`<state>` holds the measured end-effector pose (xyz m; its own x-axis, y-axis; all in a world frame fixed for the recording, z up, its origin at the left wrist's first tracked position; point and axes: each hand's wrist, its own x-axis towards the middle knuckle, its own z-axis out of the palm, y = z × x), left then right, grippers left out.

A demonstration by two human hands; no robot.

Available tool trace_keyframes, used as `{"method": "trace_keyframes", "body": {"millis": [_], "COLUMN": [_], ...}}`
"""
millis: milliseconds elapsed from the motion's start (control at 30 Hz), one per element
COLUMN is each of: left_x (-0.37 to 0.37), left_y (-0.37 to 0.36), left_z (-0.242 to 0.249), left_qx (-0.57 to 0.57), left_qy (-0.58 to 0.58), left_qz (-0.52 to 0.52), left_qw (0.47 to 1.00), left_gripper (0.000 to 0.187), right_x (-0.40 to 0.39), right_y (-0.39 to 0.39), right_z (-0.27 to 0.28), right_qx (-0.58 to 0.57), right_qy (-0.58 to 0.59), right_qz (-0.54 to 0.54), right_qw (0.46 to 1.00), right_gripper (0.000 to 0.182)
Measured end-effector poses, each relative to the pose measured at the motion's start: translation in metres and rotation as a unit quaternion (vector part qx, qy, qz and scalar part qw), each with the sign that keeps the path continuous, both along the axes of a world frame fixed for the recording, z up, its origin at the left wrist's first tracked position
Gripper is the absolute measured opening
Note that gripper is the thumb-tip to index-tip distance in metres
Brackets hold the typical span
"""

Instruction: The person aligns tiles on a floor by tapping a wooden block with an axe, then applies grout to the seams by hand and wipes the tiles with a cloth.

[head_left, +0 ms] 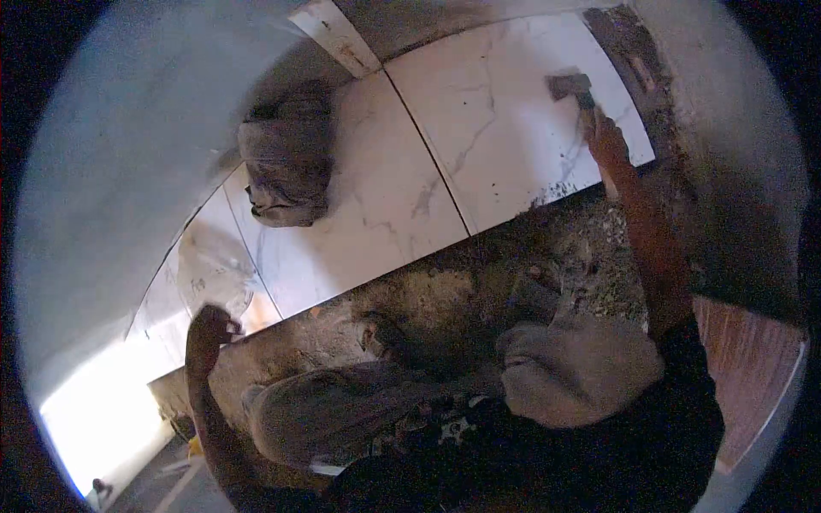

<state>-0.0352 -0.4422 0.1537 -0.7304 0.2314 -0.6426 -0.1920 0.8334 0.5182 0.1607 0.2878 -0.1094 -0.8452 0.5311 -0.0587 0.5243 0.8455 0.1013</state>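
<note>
My right hand (606, 141) is closed around the handle of a hammer (571, 86), whose dark head is over the white marble-patterned tile (505, 128) at the upper right. Toward the lower left, my left hand (214, 323) is near the front edge of the tiles, beside a pale bag (214, 265) with writing on it. Its fingers look curled, but dimness and blur hide whether anything is between them. A thin dark joint runs between the right tile and the middle tile (385, 188).
A dark folded cloth or bag (289, 162) lies on the tiles near the wall. Rough mortar and rubble (428, 291) border the front edge. A pale strip (336, 36) stands at the back. My bent knees are close to the edge, and a reddish panel (744, 368) is at right.
</note>
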Motion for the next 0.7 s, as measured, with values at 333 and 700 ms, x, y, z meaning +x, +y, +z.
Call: {"method": "trace_keyframes", "body": {"millis": [333,700], "left_x": [-0.114,-0.166], "left_y": [0.336,0.413], "left_z": [-0.205,-0.302], "left_qx": [0.210,0.003], "left_qy": [0.224,0.389], "left_qz": [-0.113,0.076], "left_qw": [0.945,0.918], "left_gripper": [0.021,0.021], "right_x": [0.015,0.007], "right_y": [0.004,-0.107], "right_z": [-0.006,0.102], "right_qx": [0.063,-0.708], "right_qy": [0.109,0.241], "right_qz": [0.101,-0.178], "right_qw": [0.987,0.639], "right_gripper": [0.036,0.032]}}
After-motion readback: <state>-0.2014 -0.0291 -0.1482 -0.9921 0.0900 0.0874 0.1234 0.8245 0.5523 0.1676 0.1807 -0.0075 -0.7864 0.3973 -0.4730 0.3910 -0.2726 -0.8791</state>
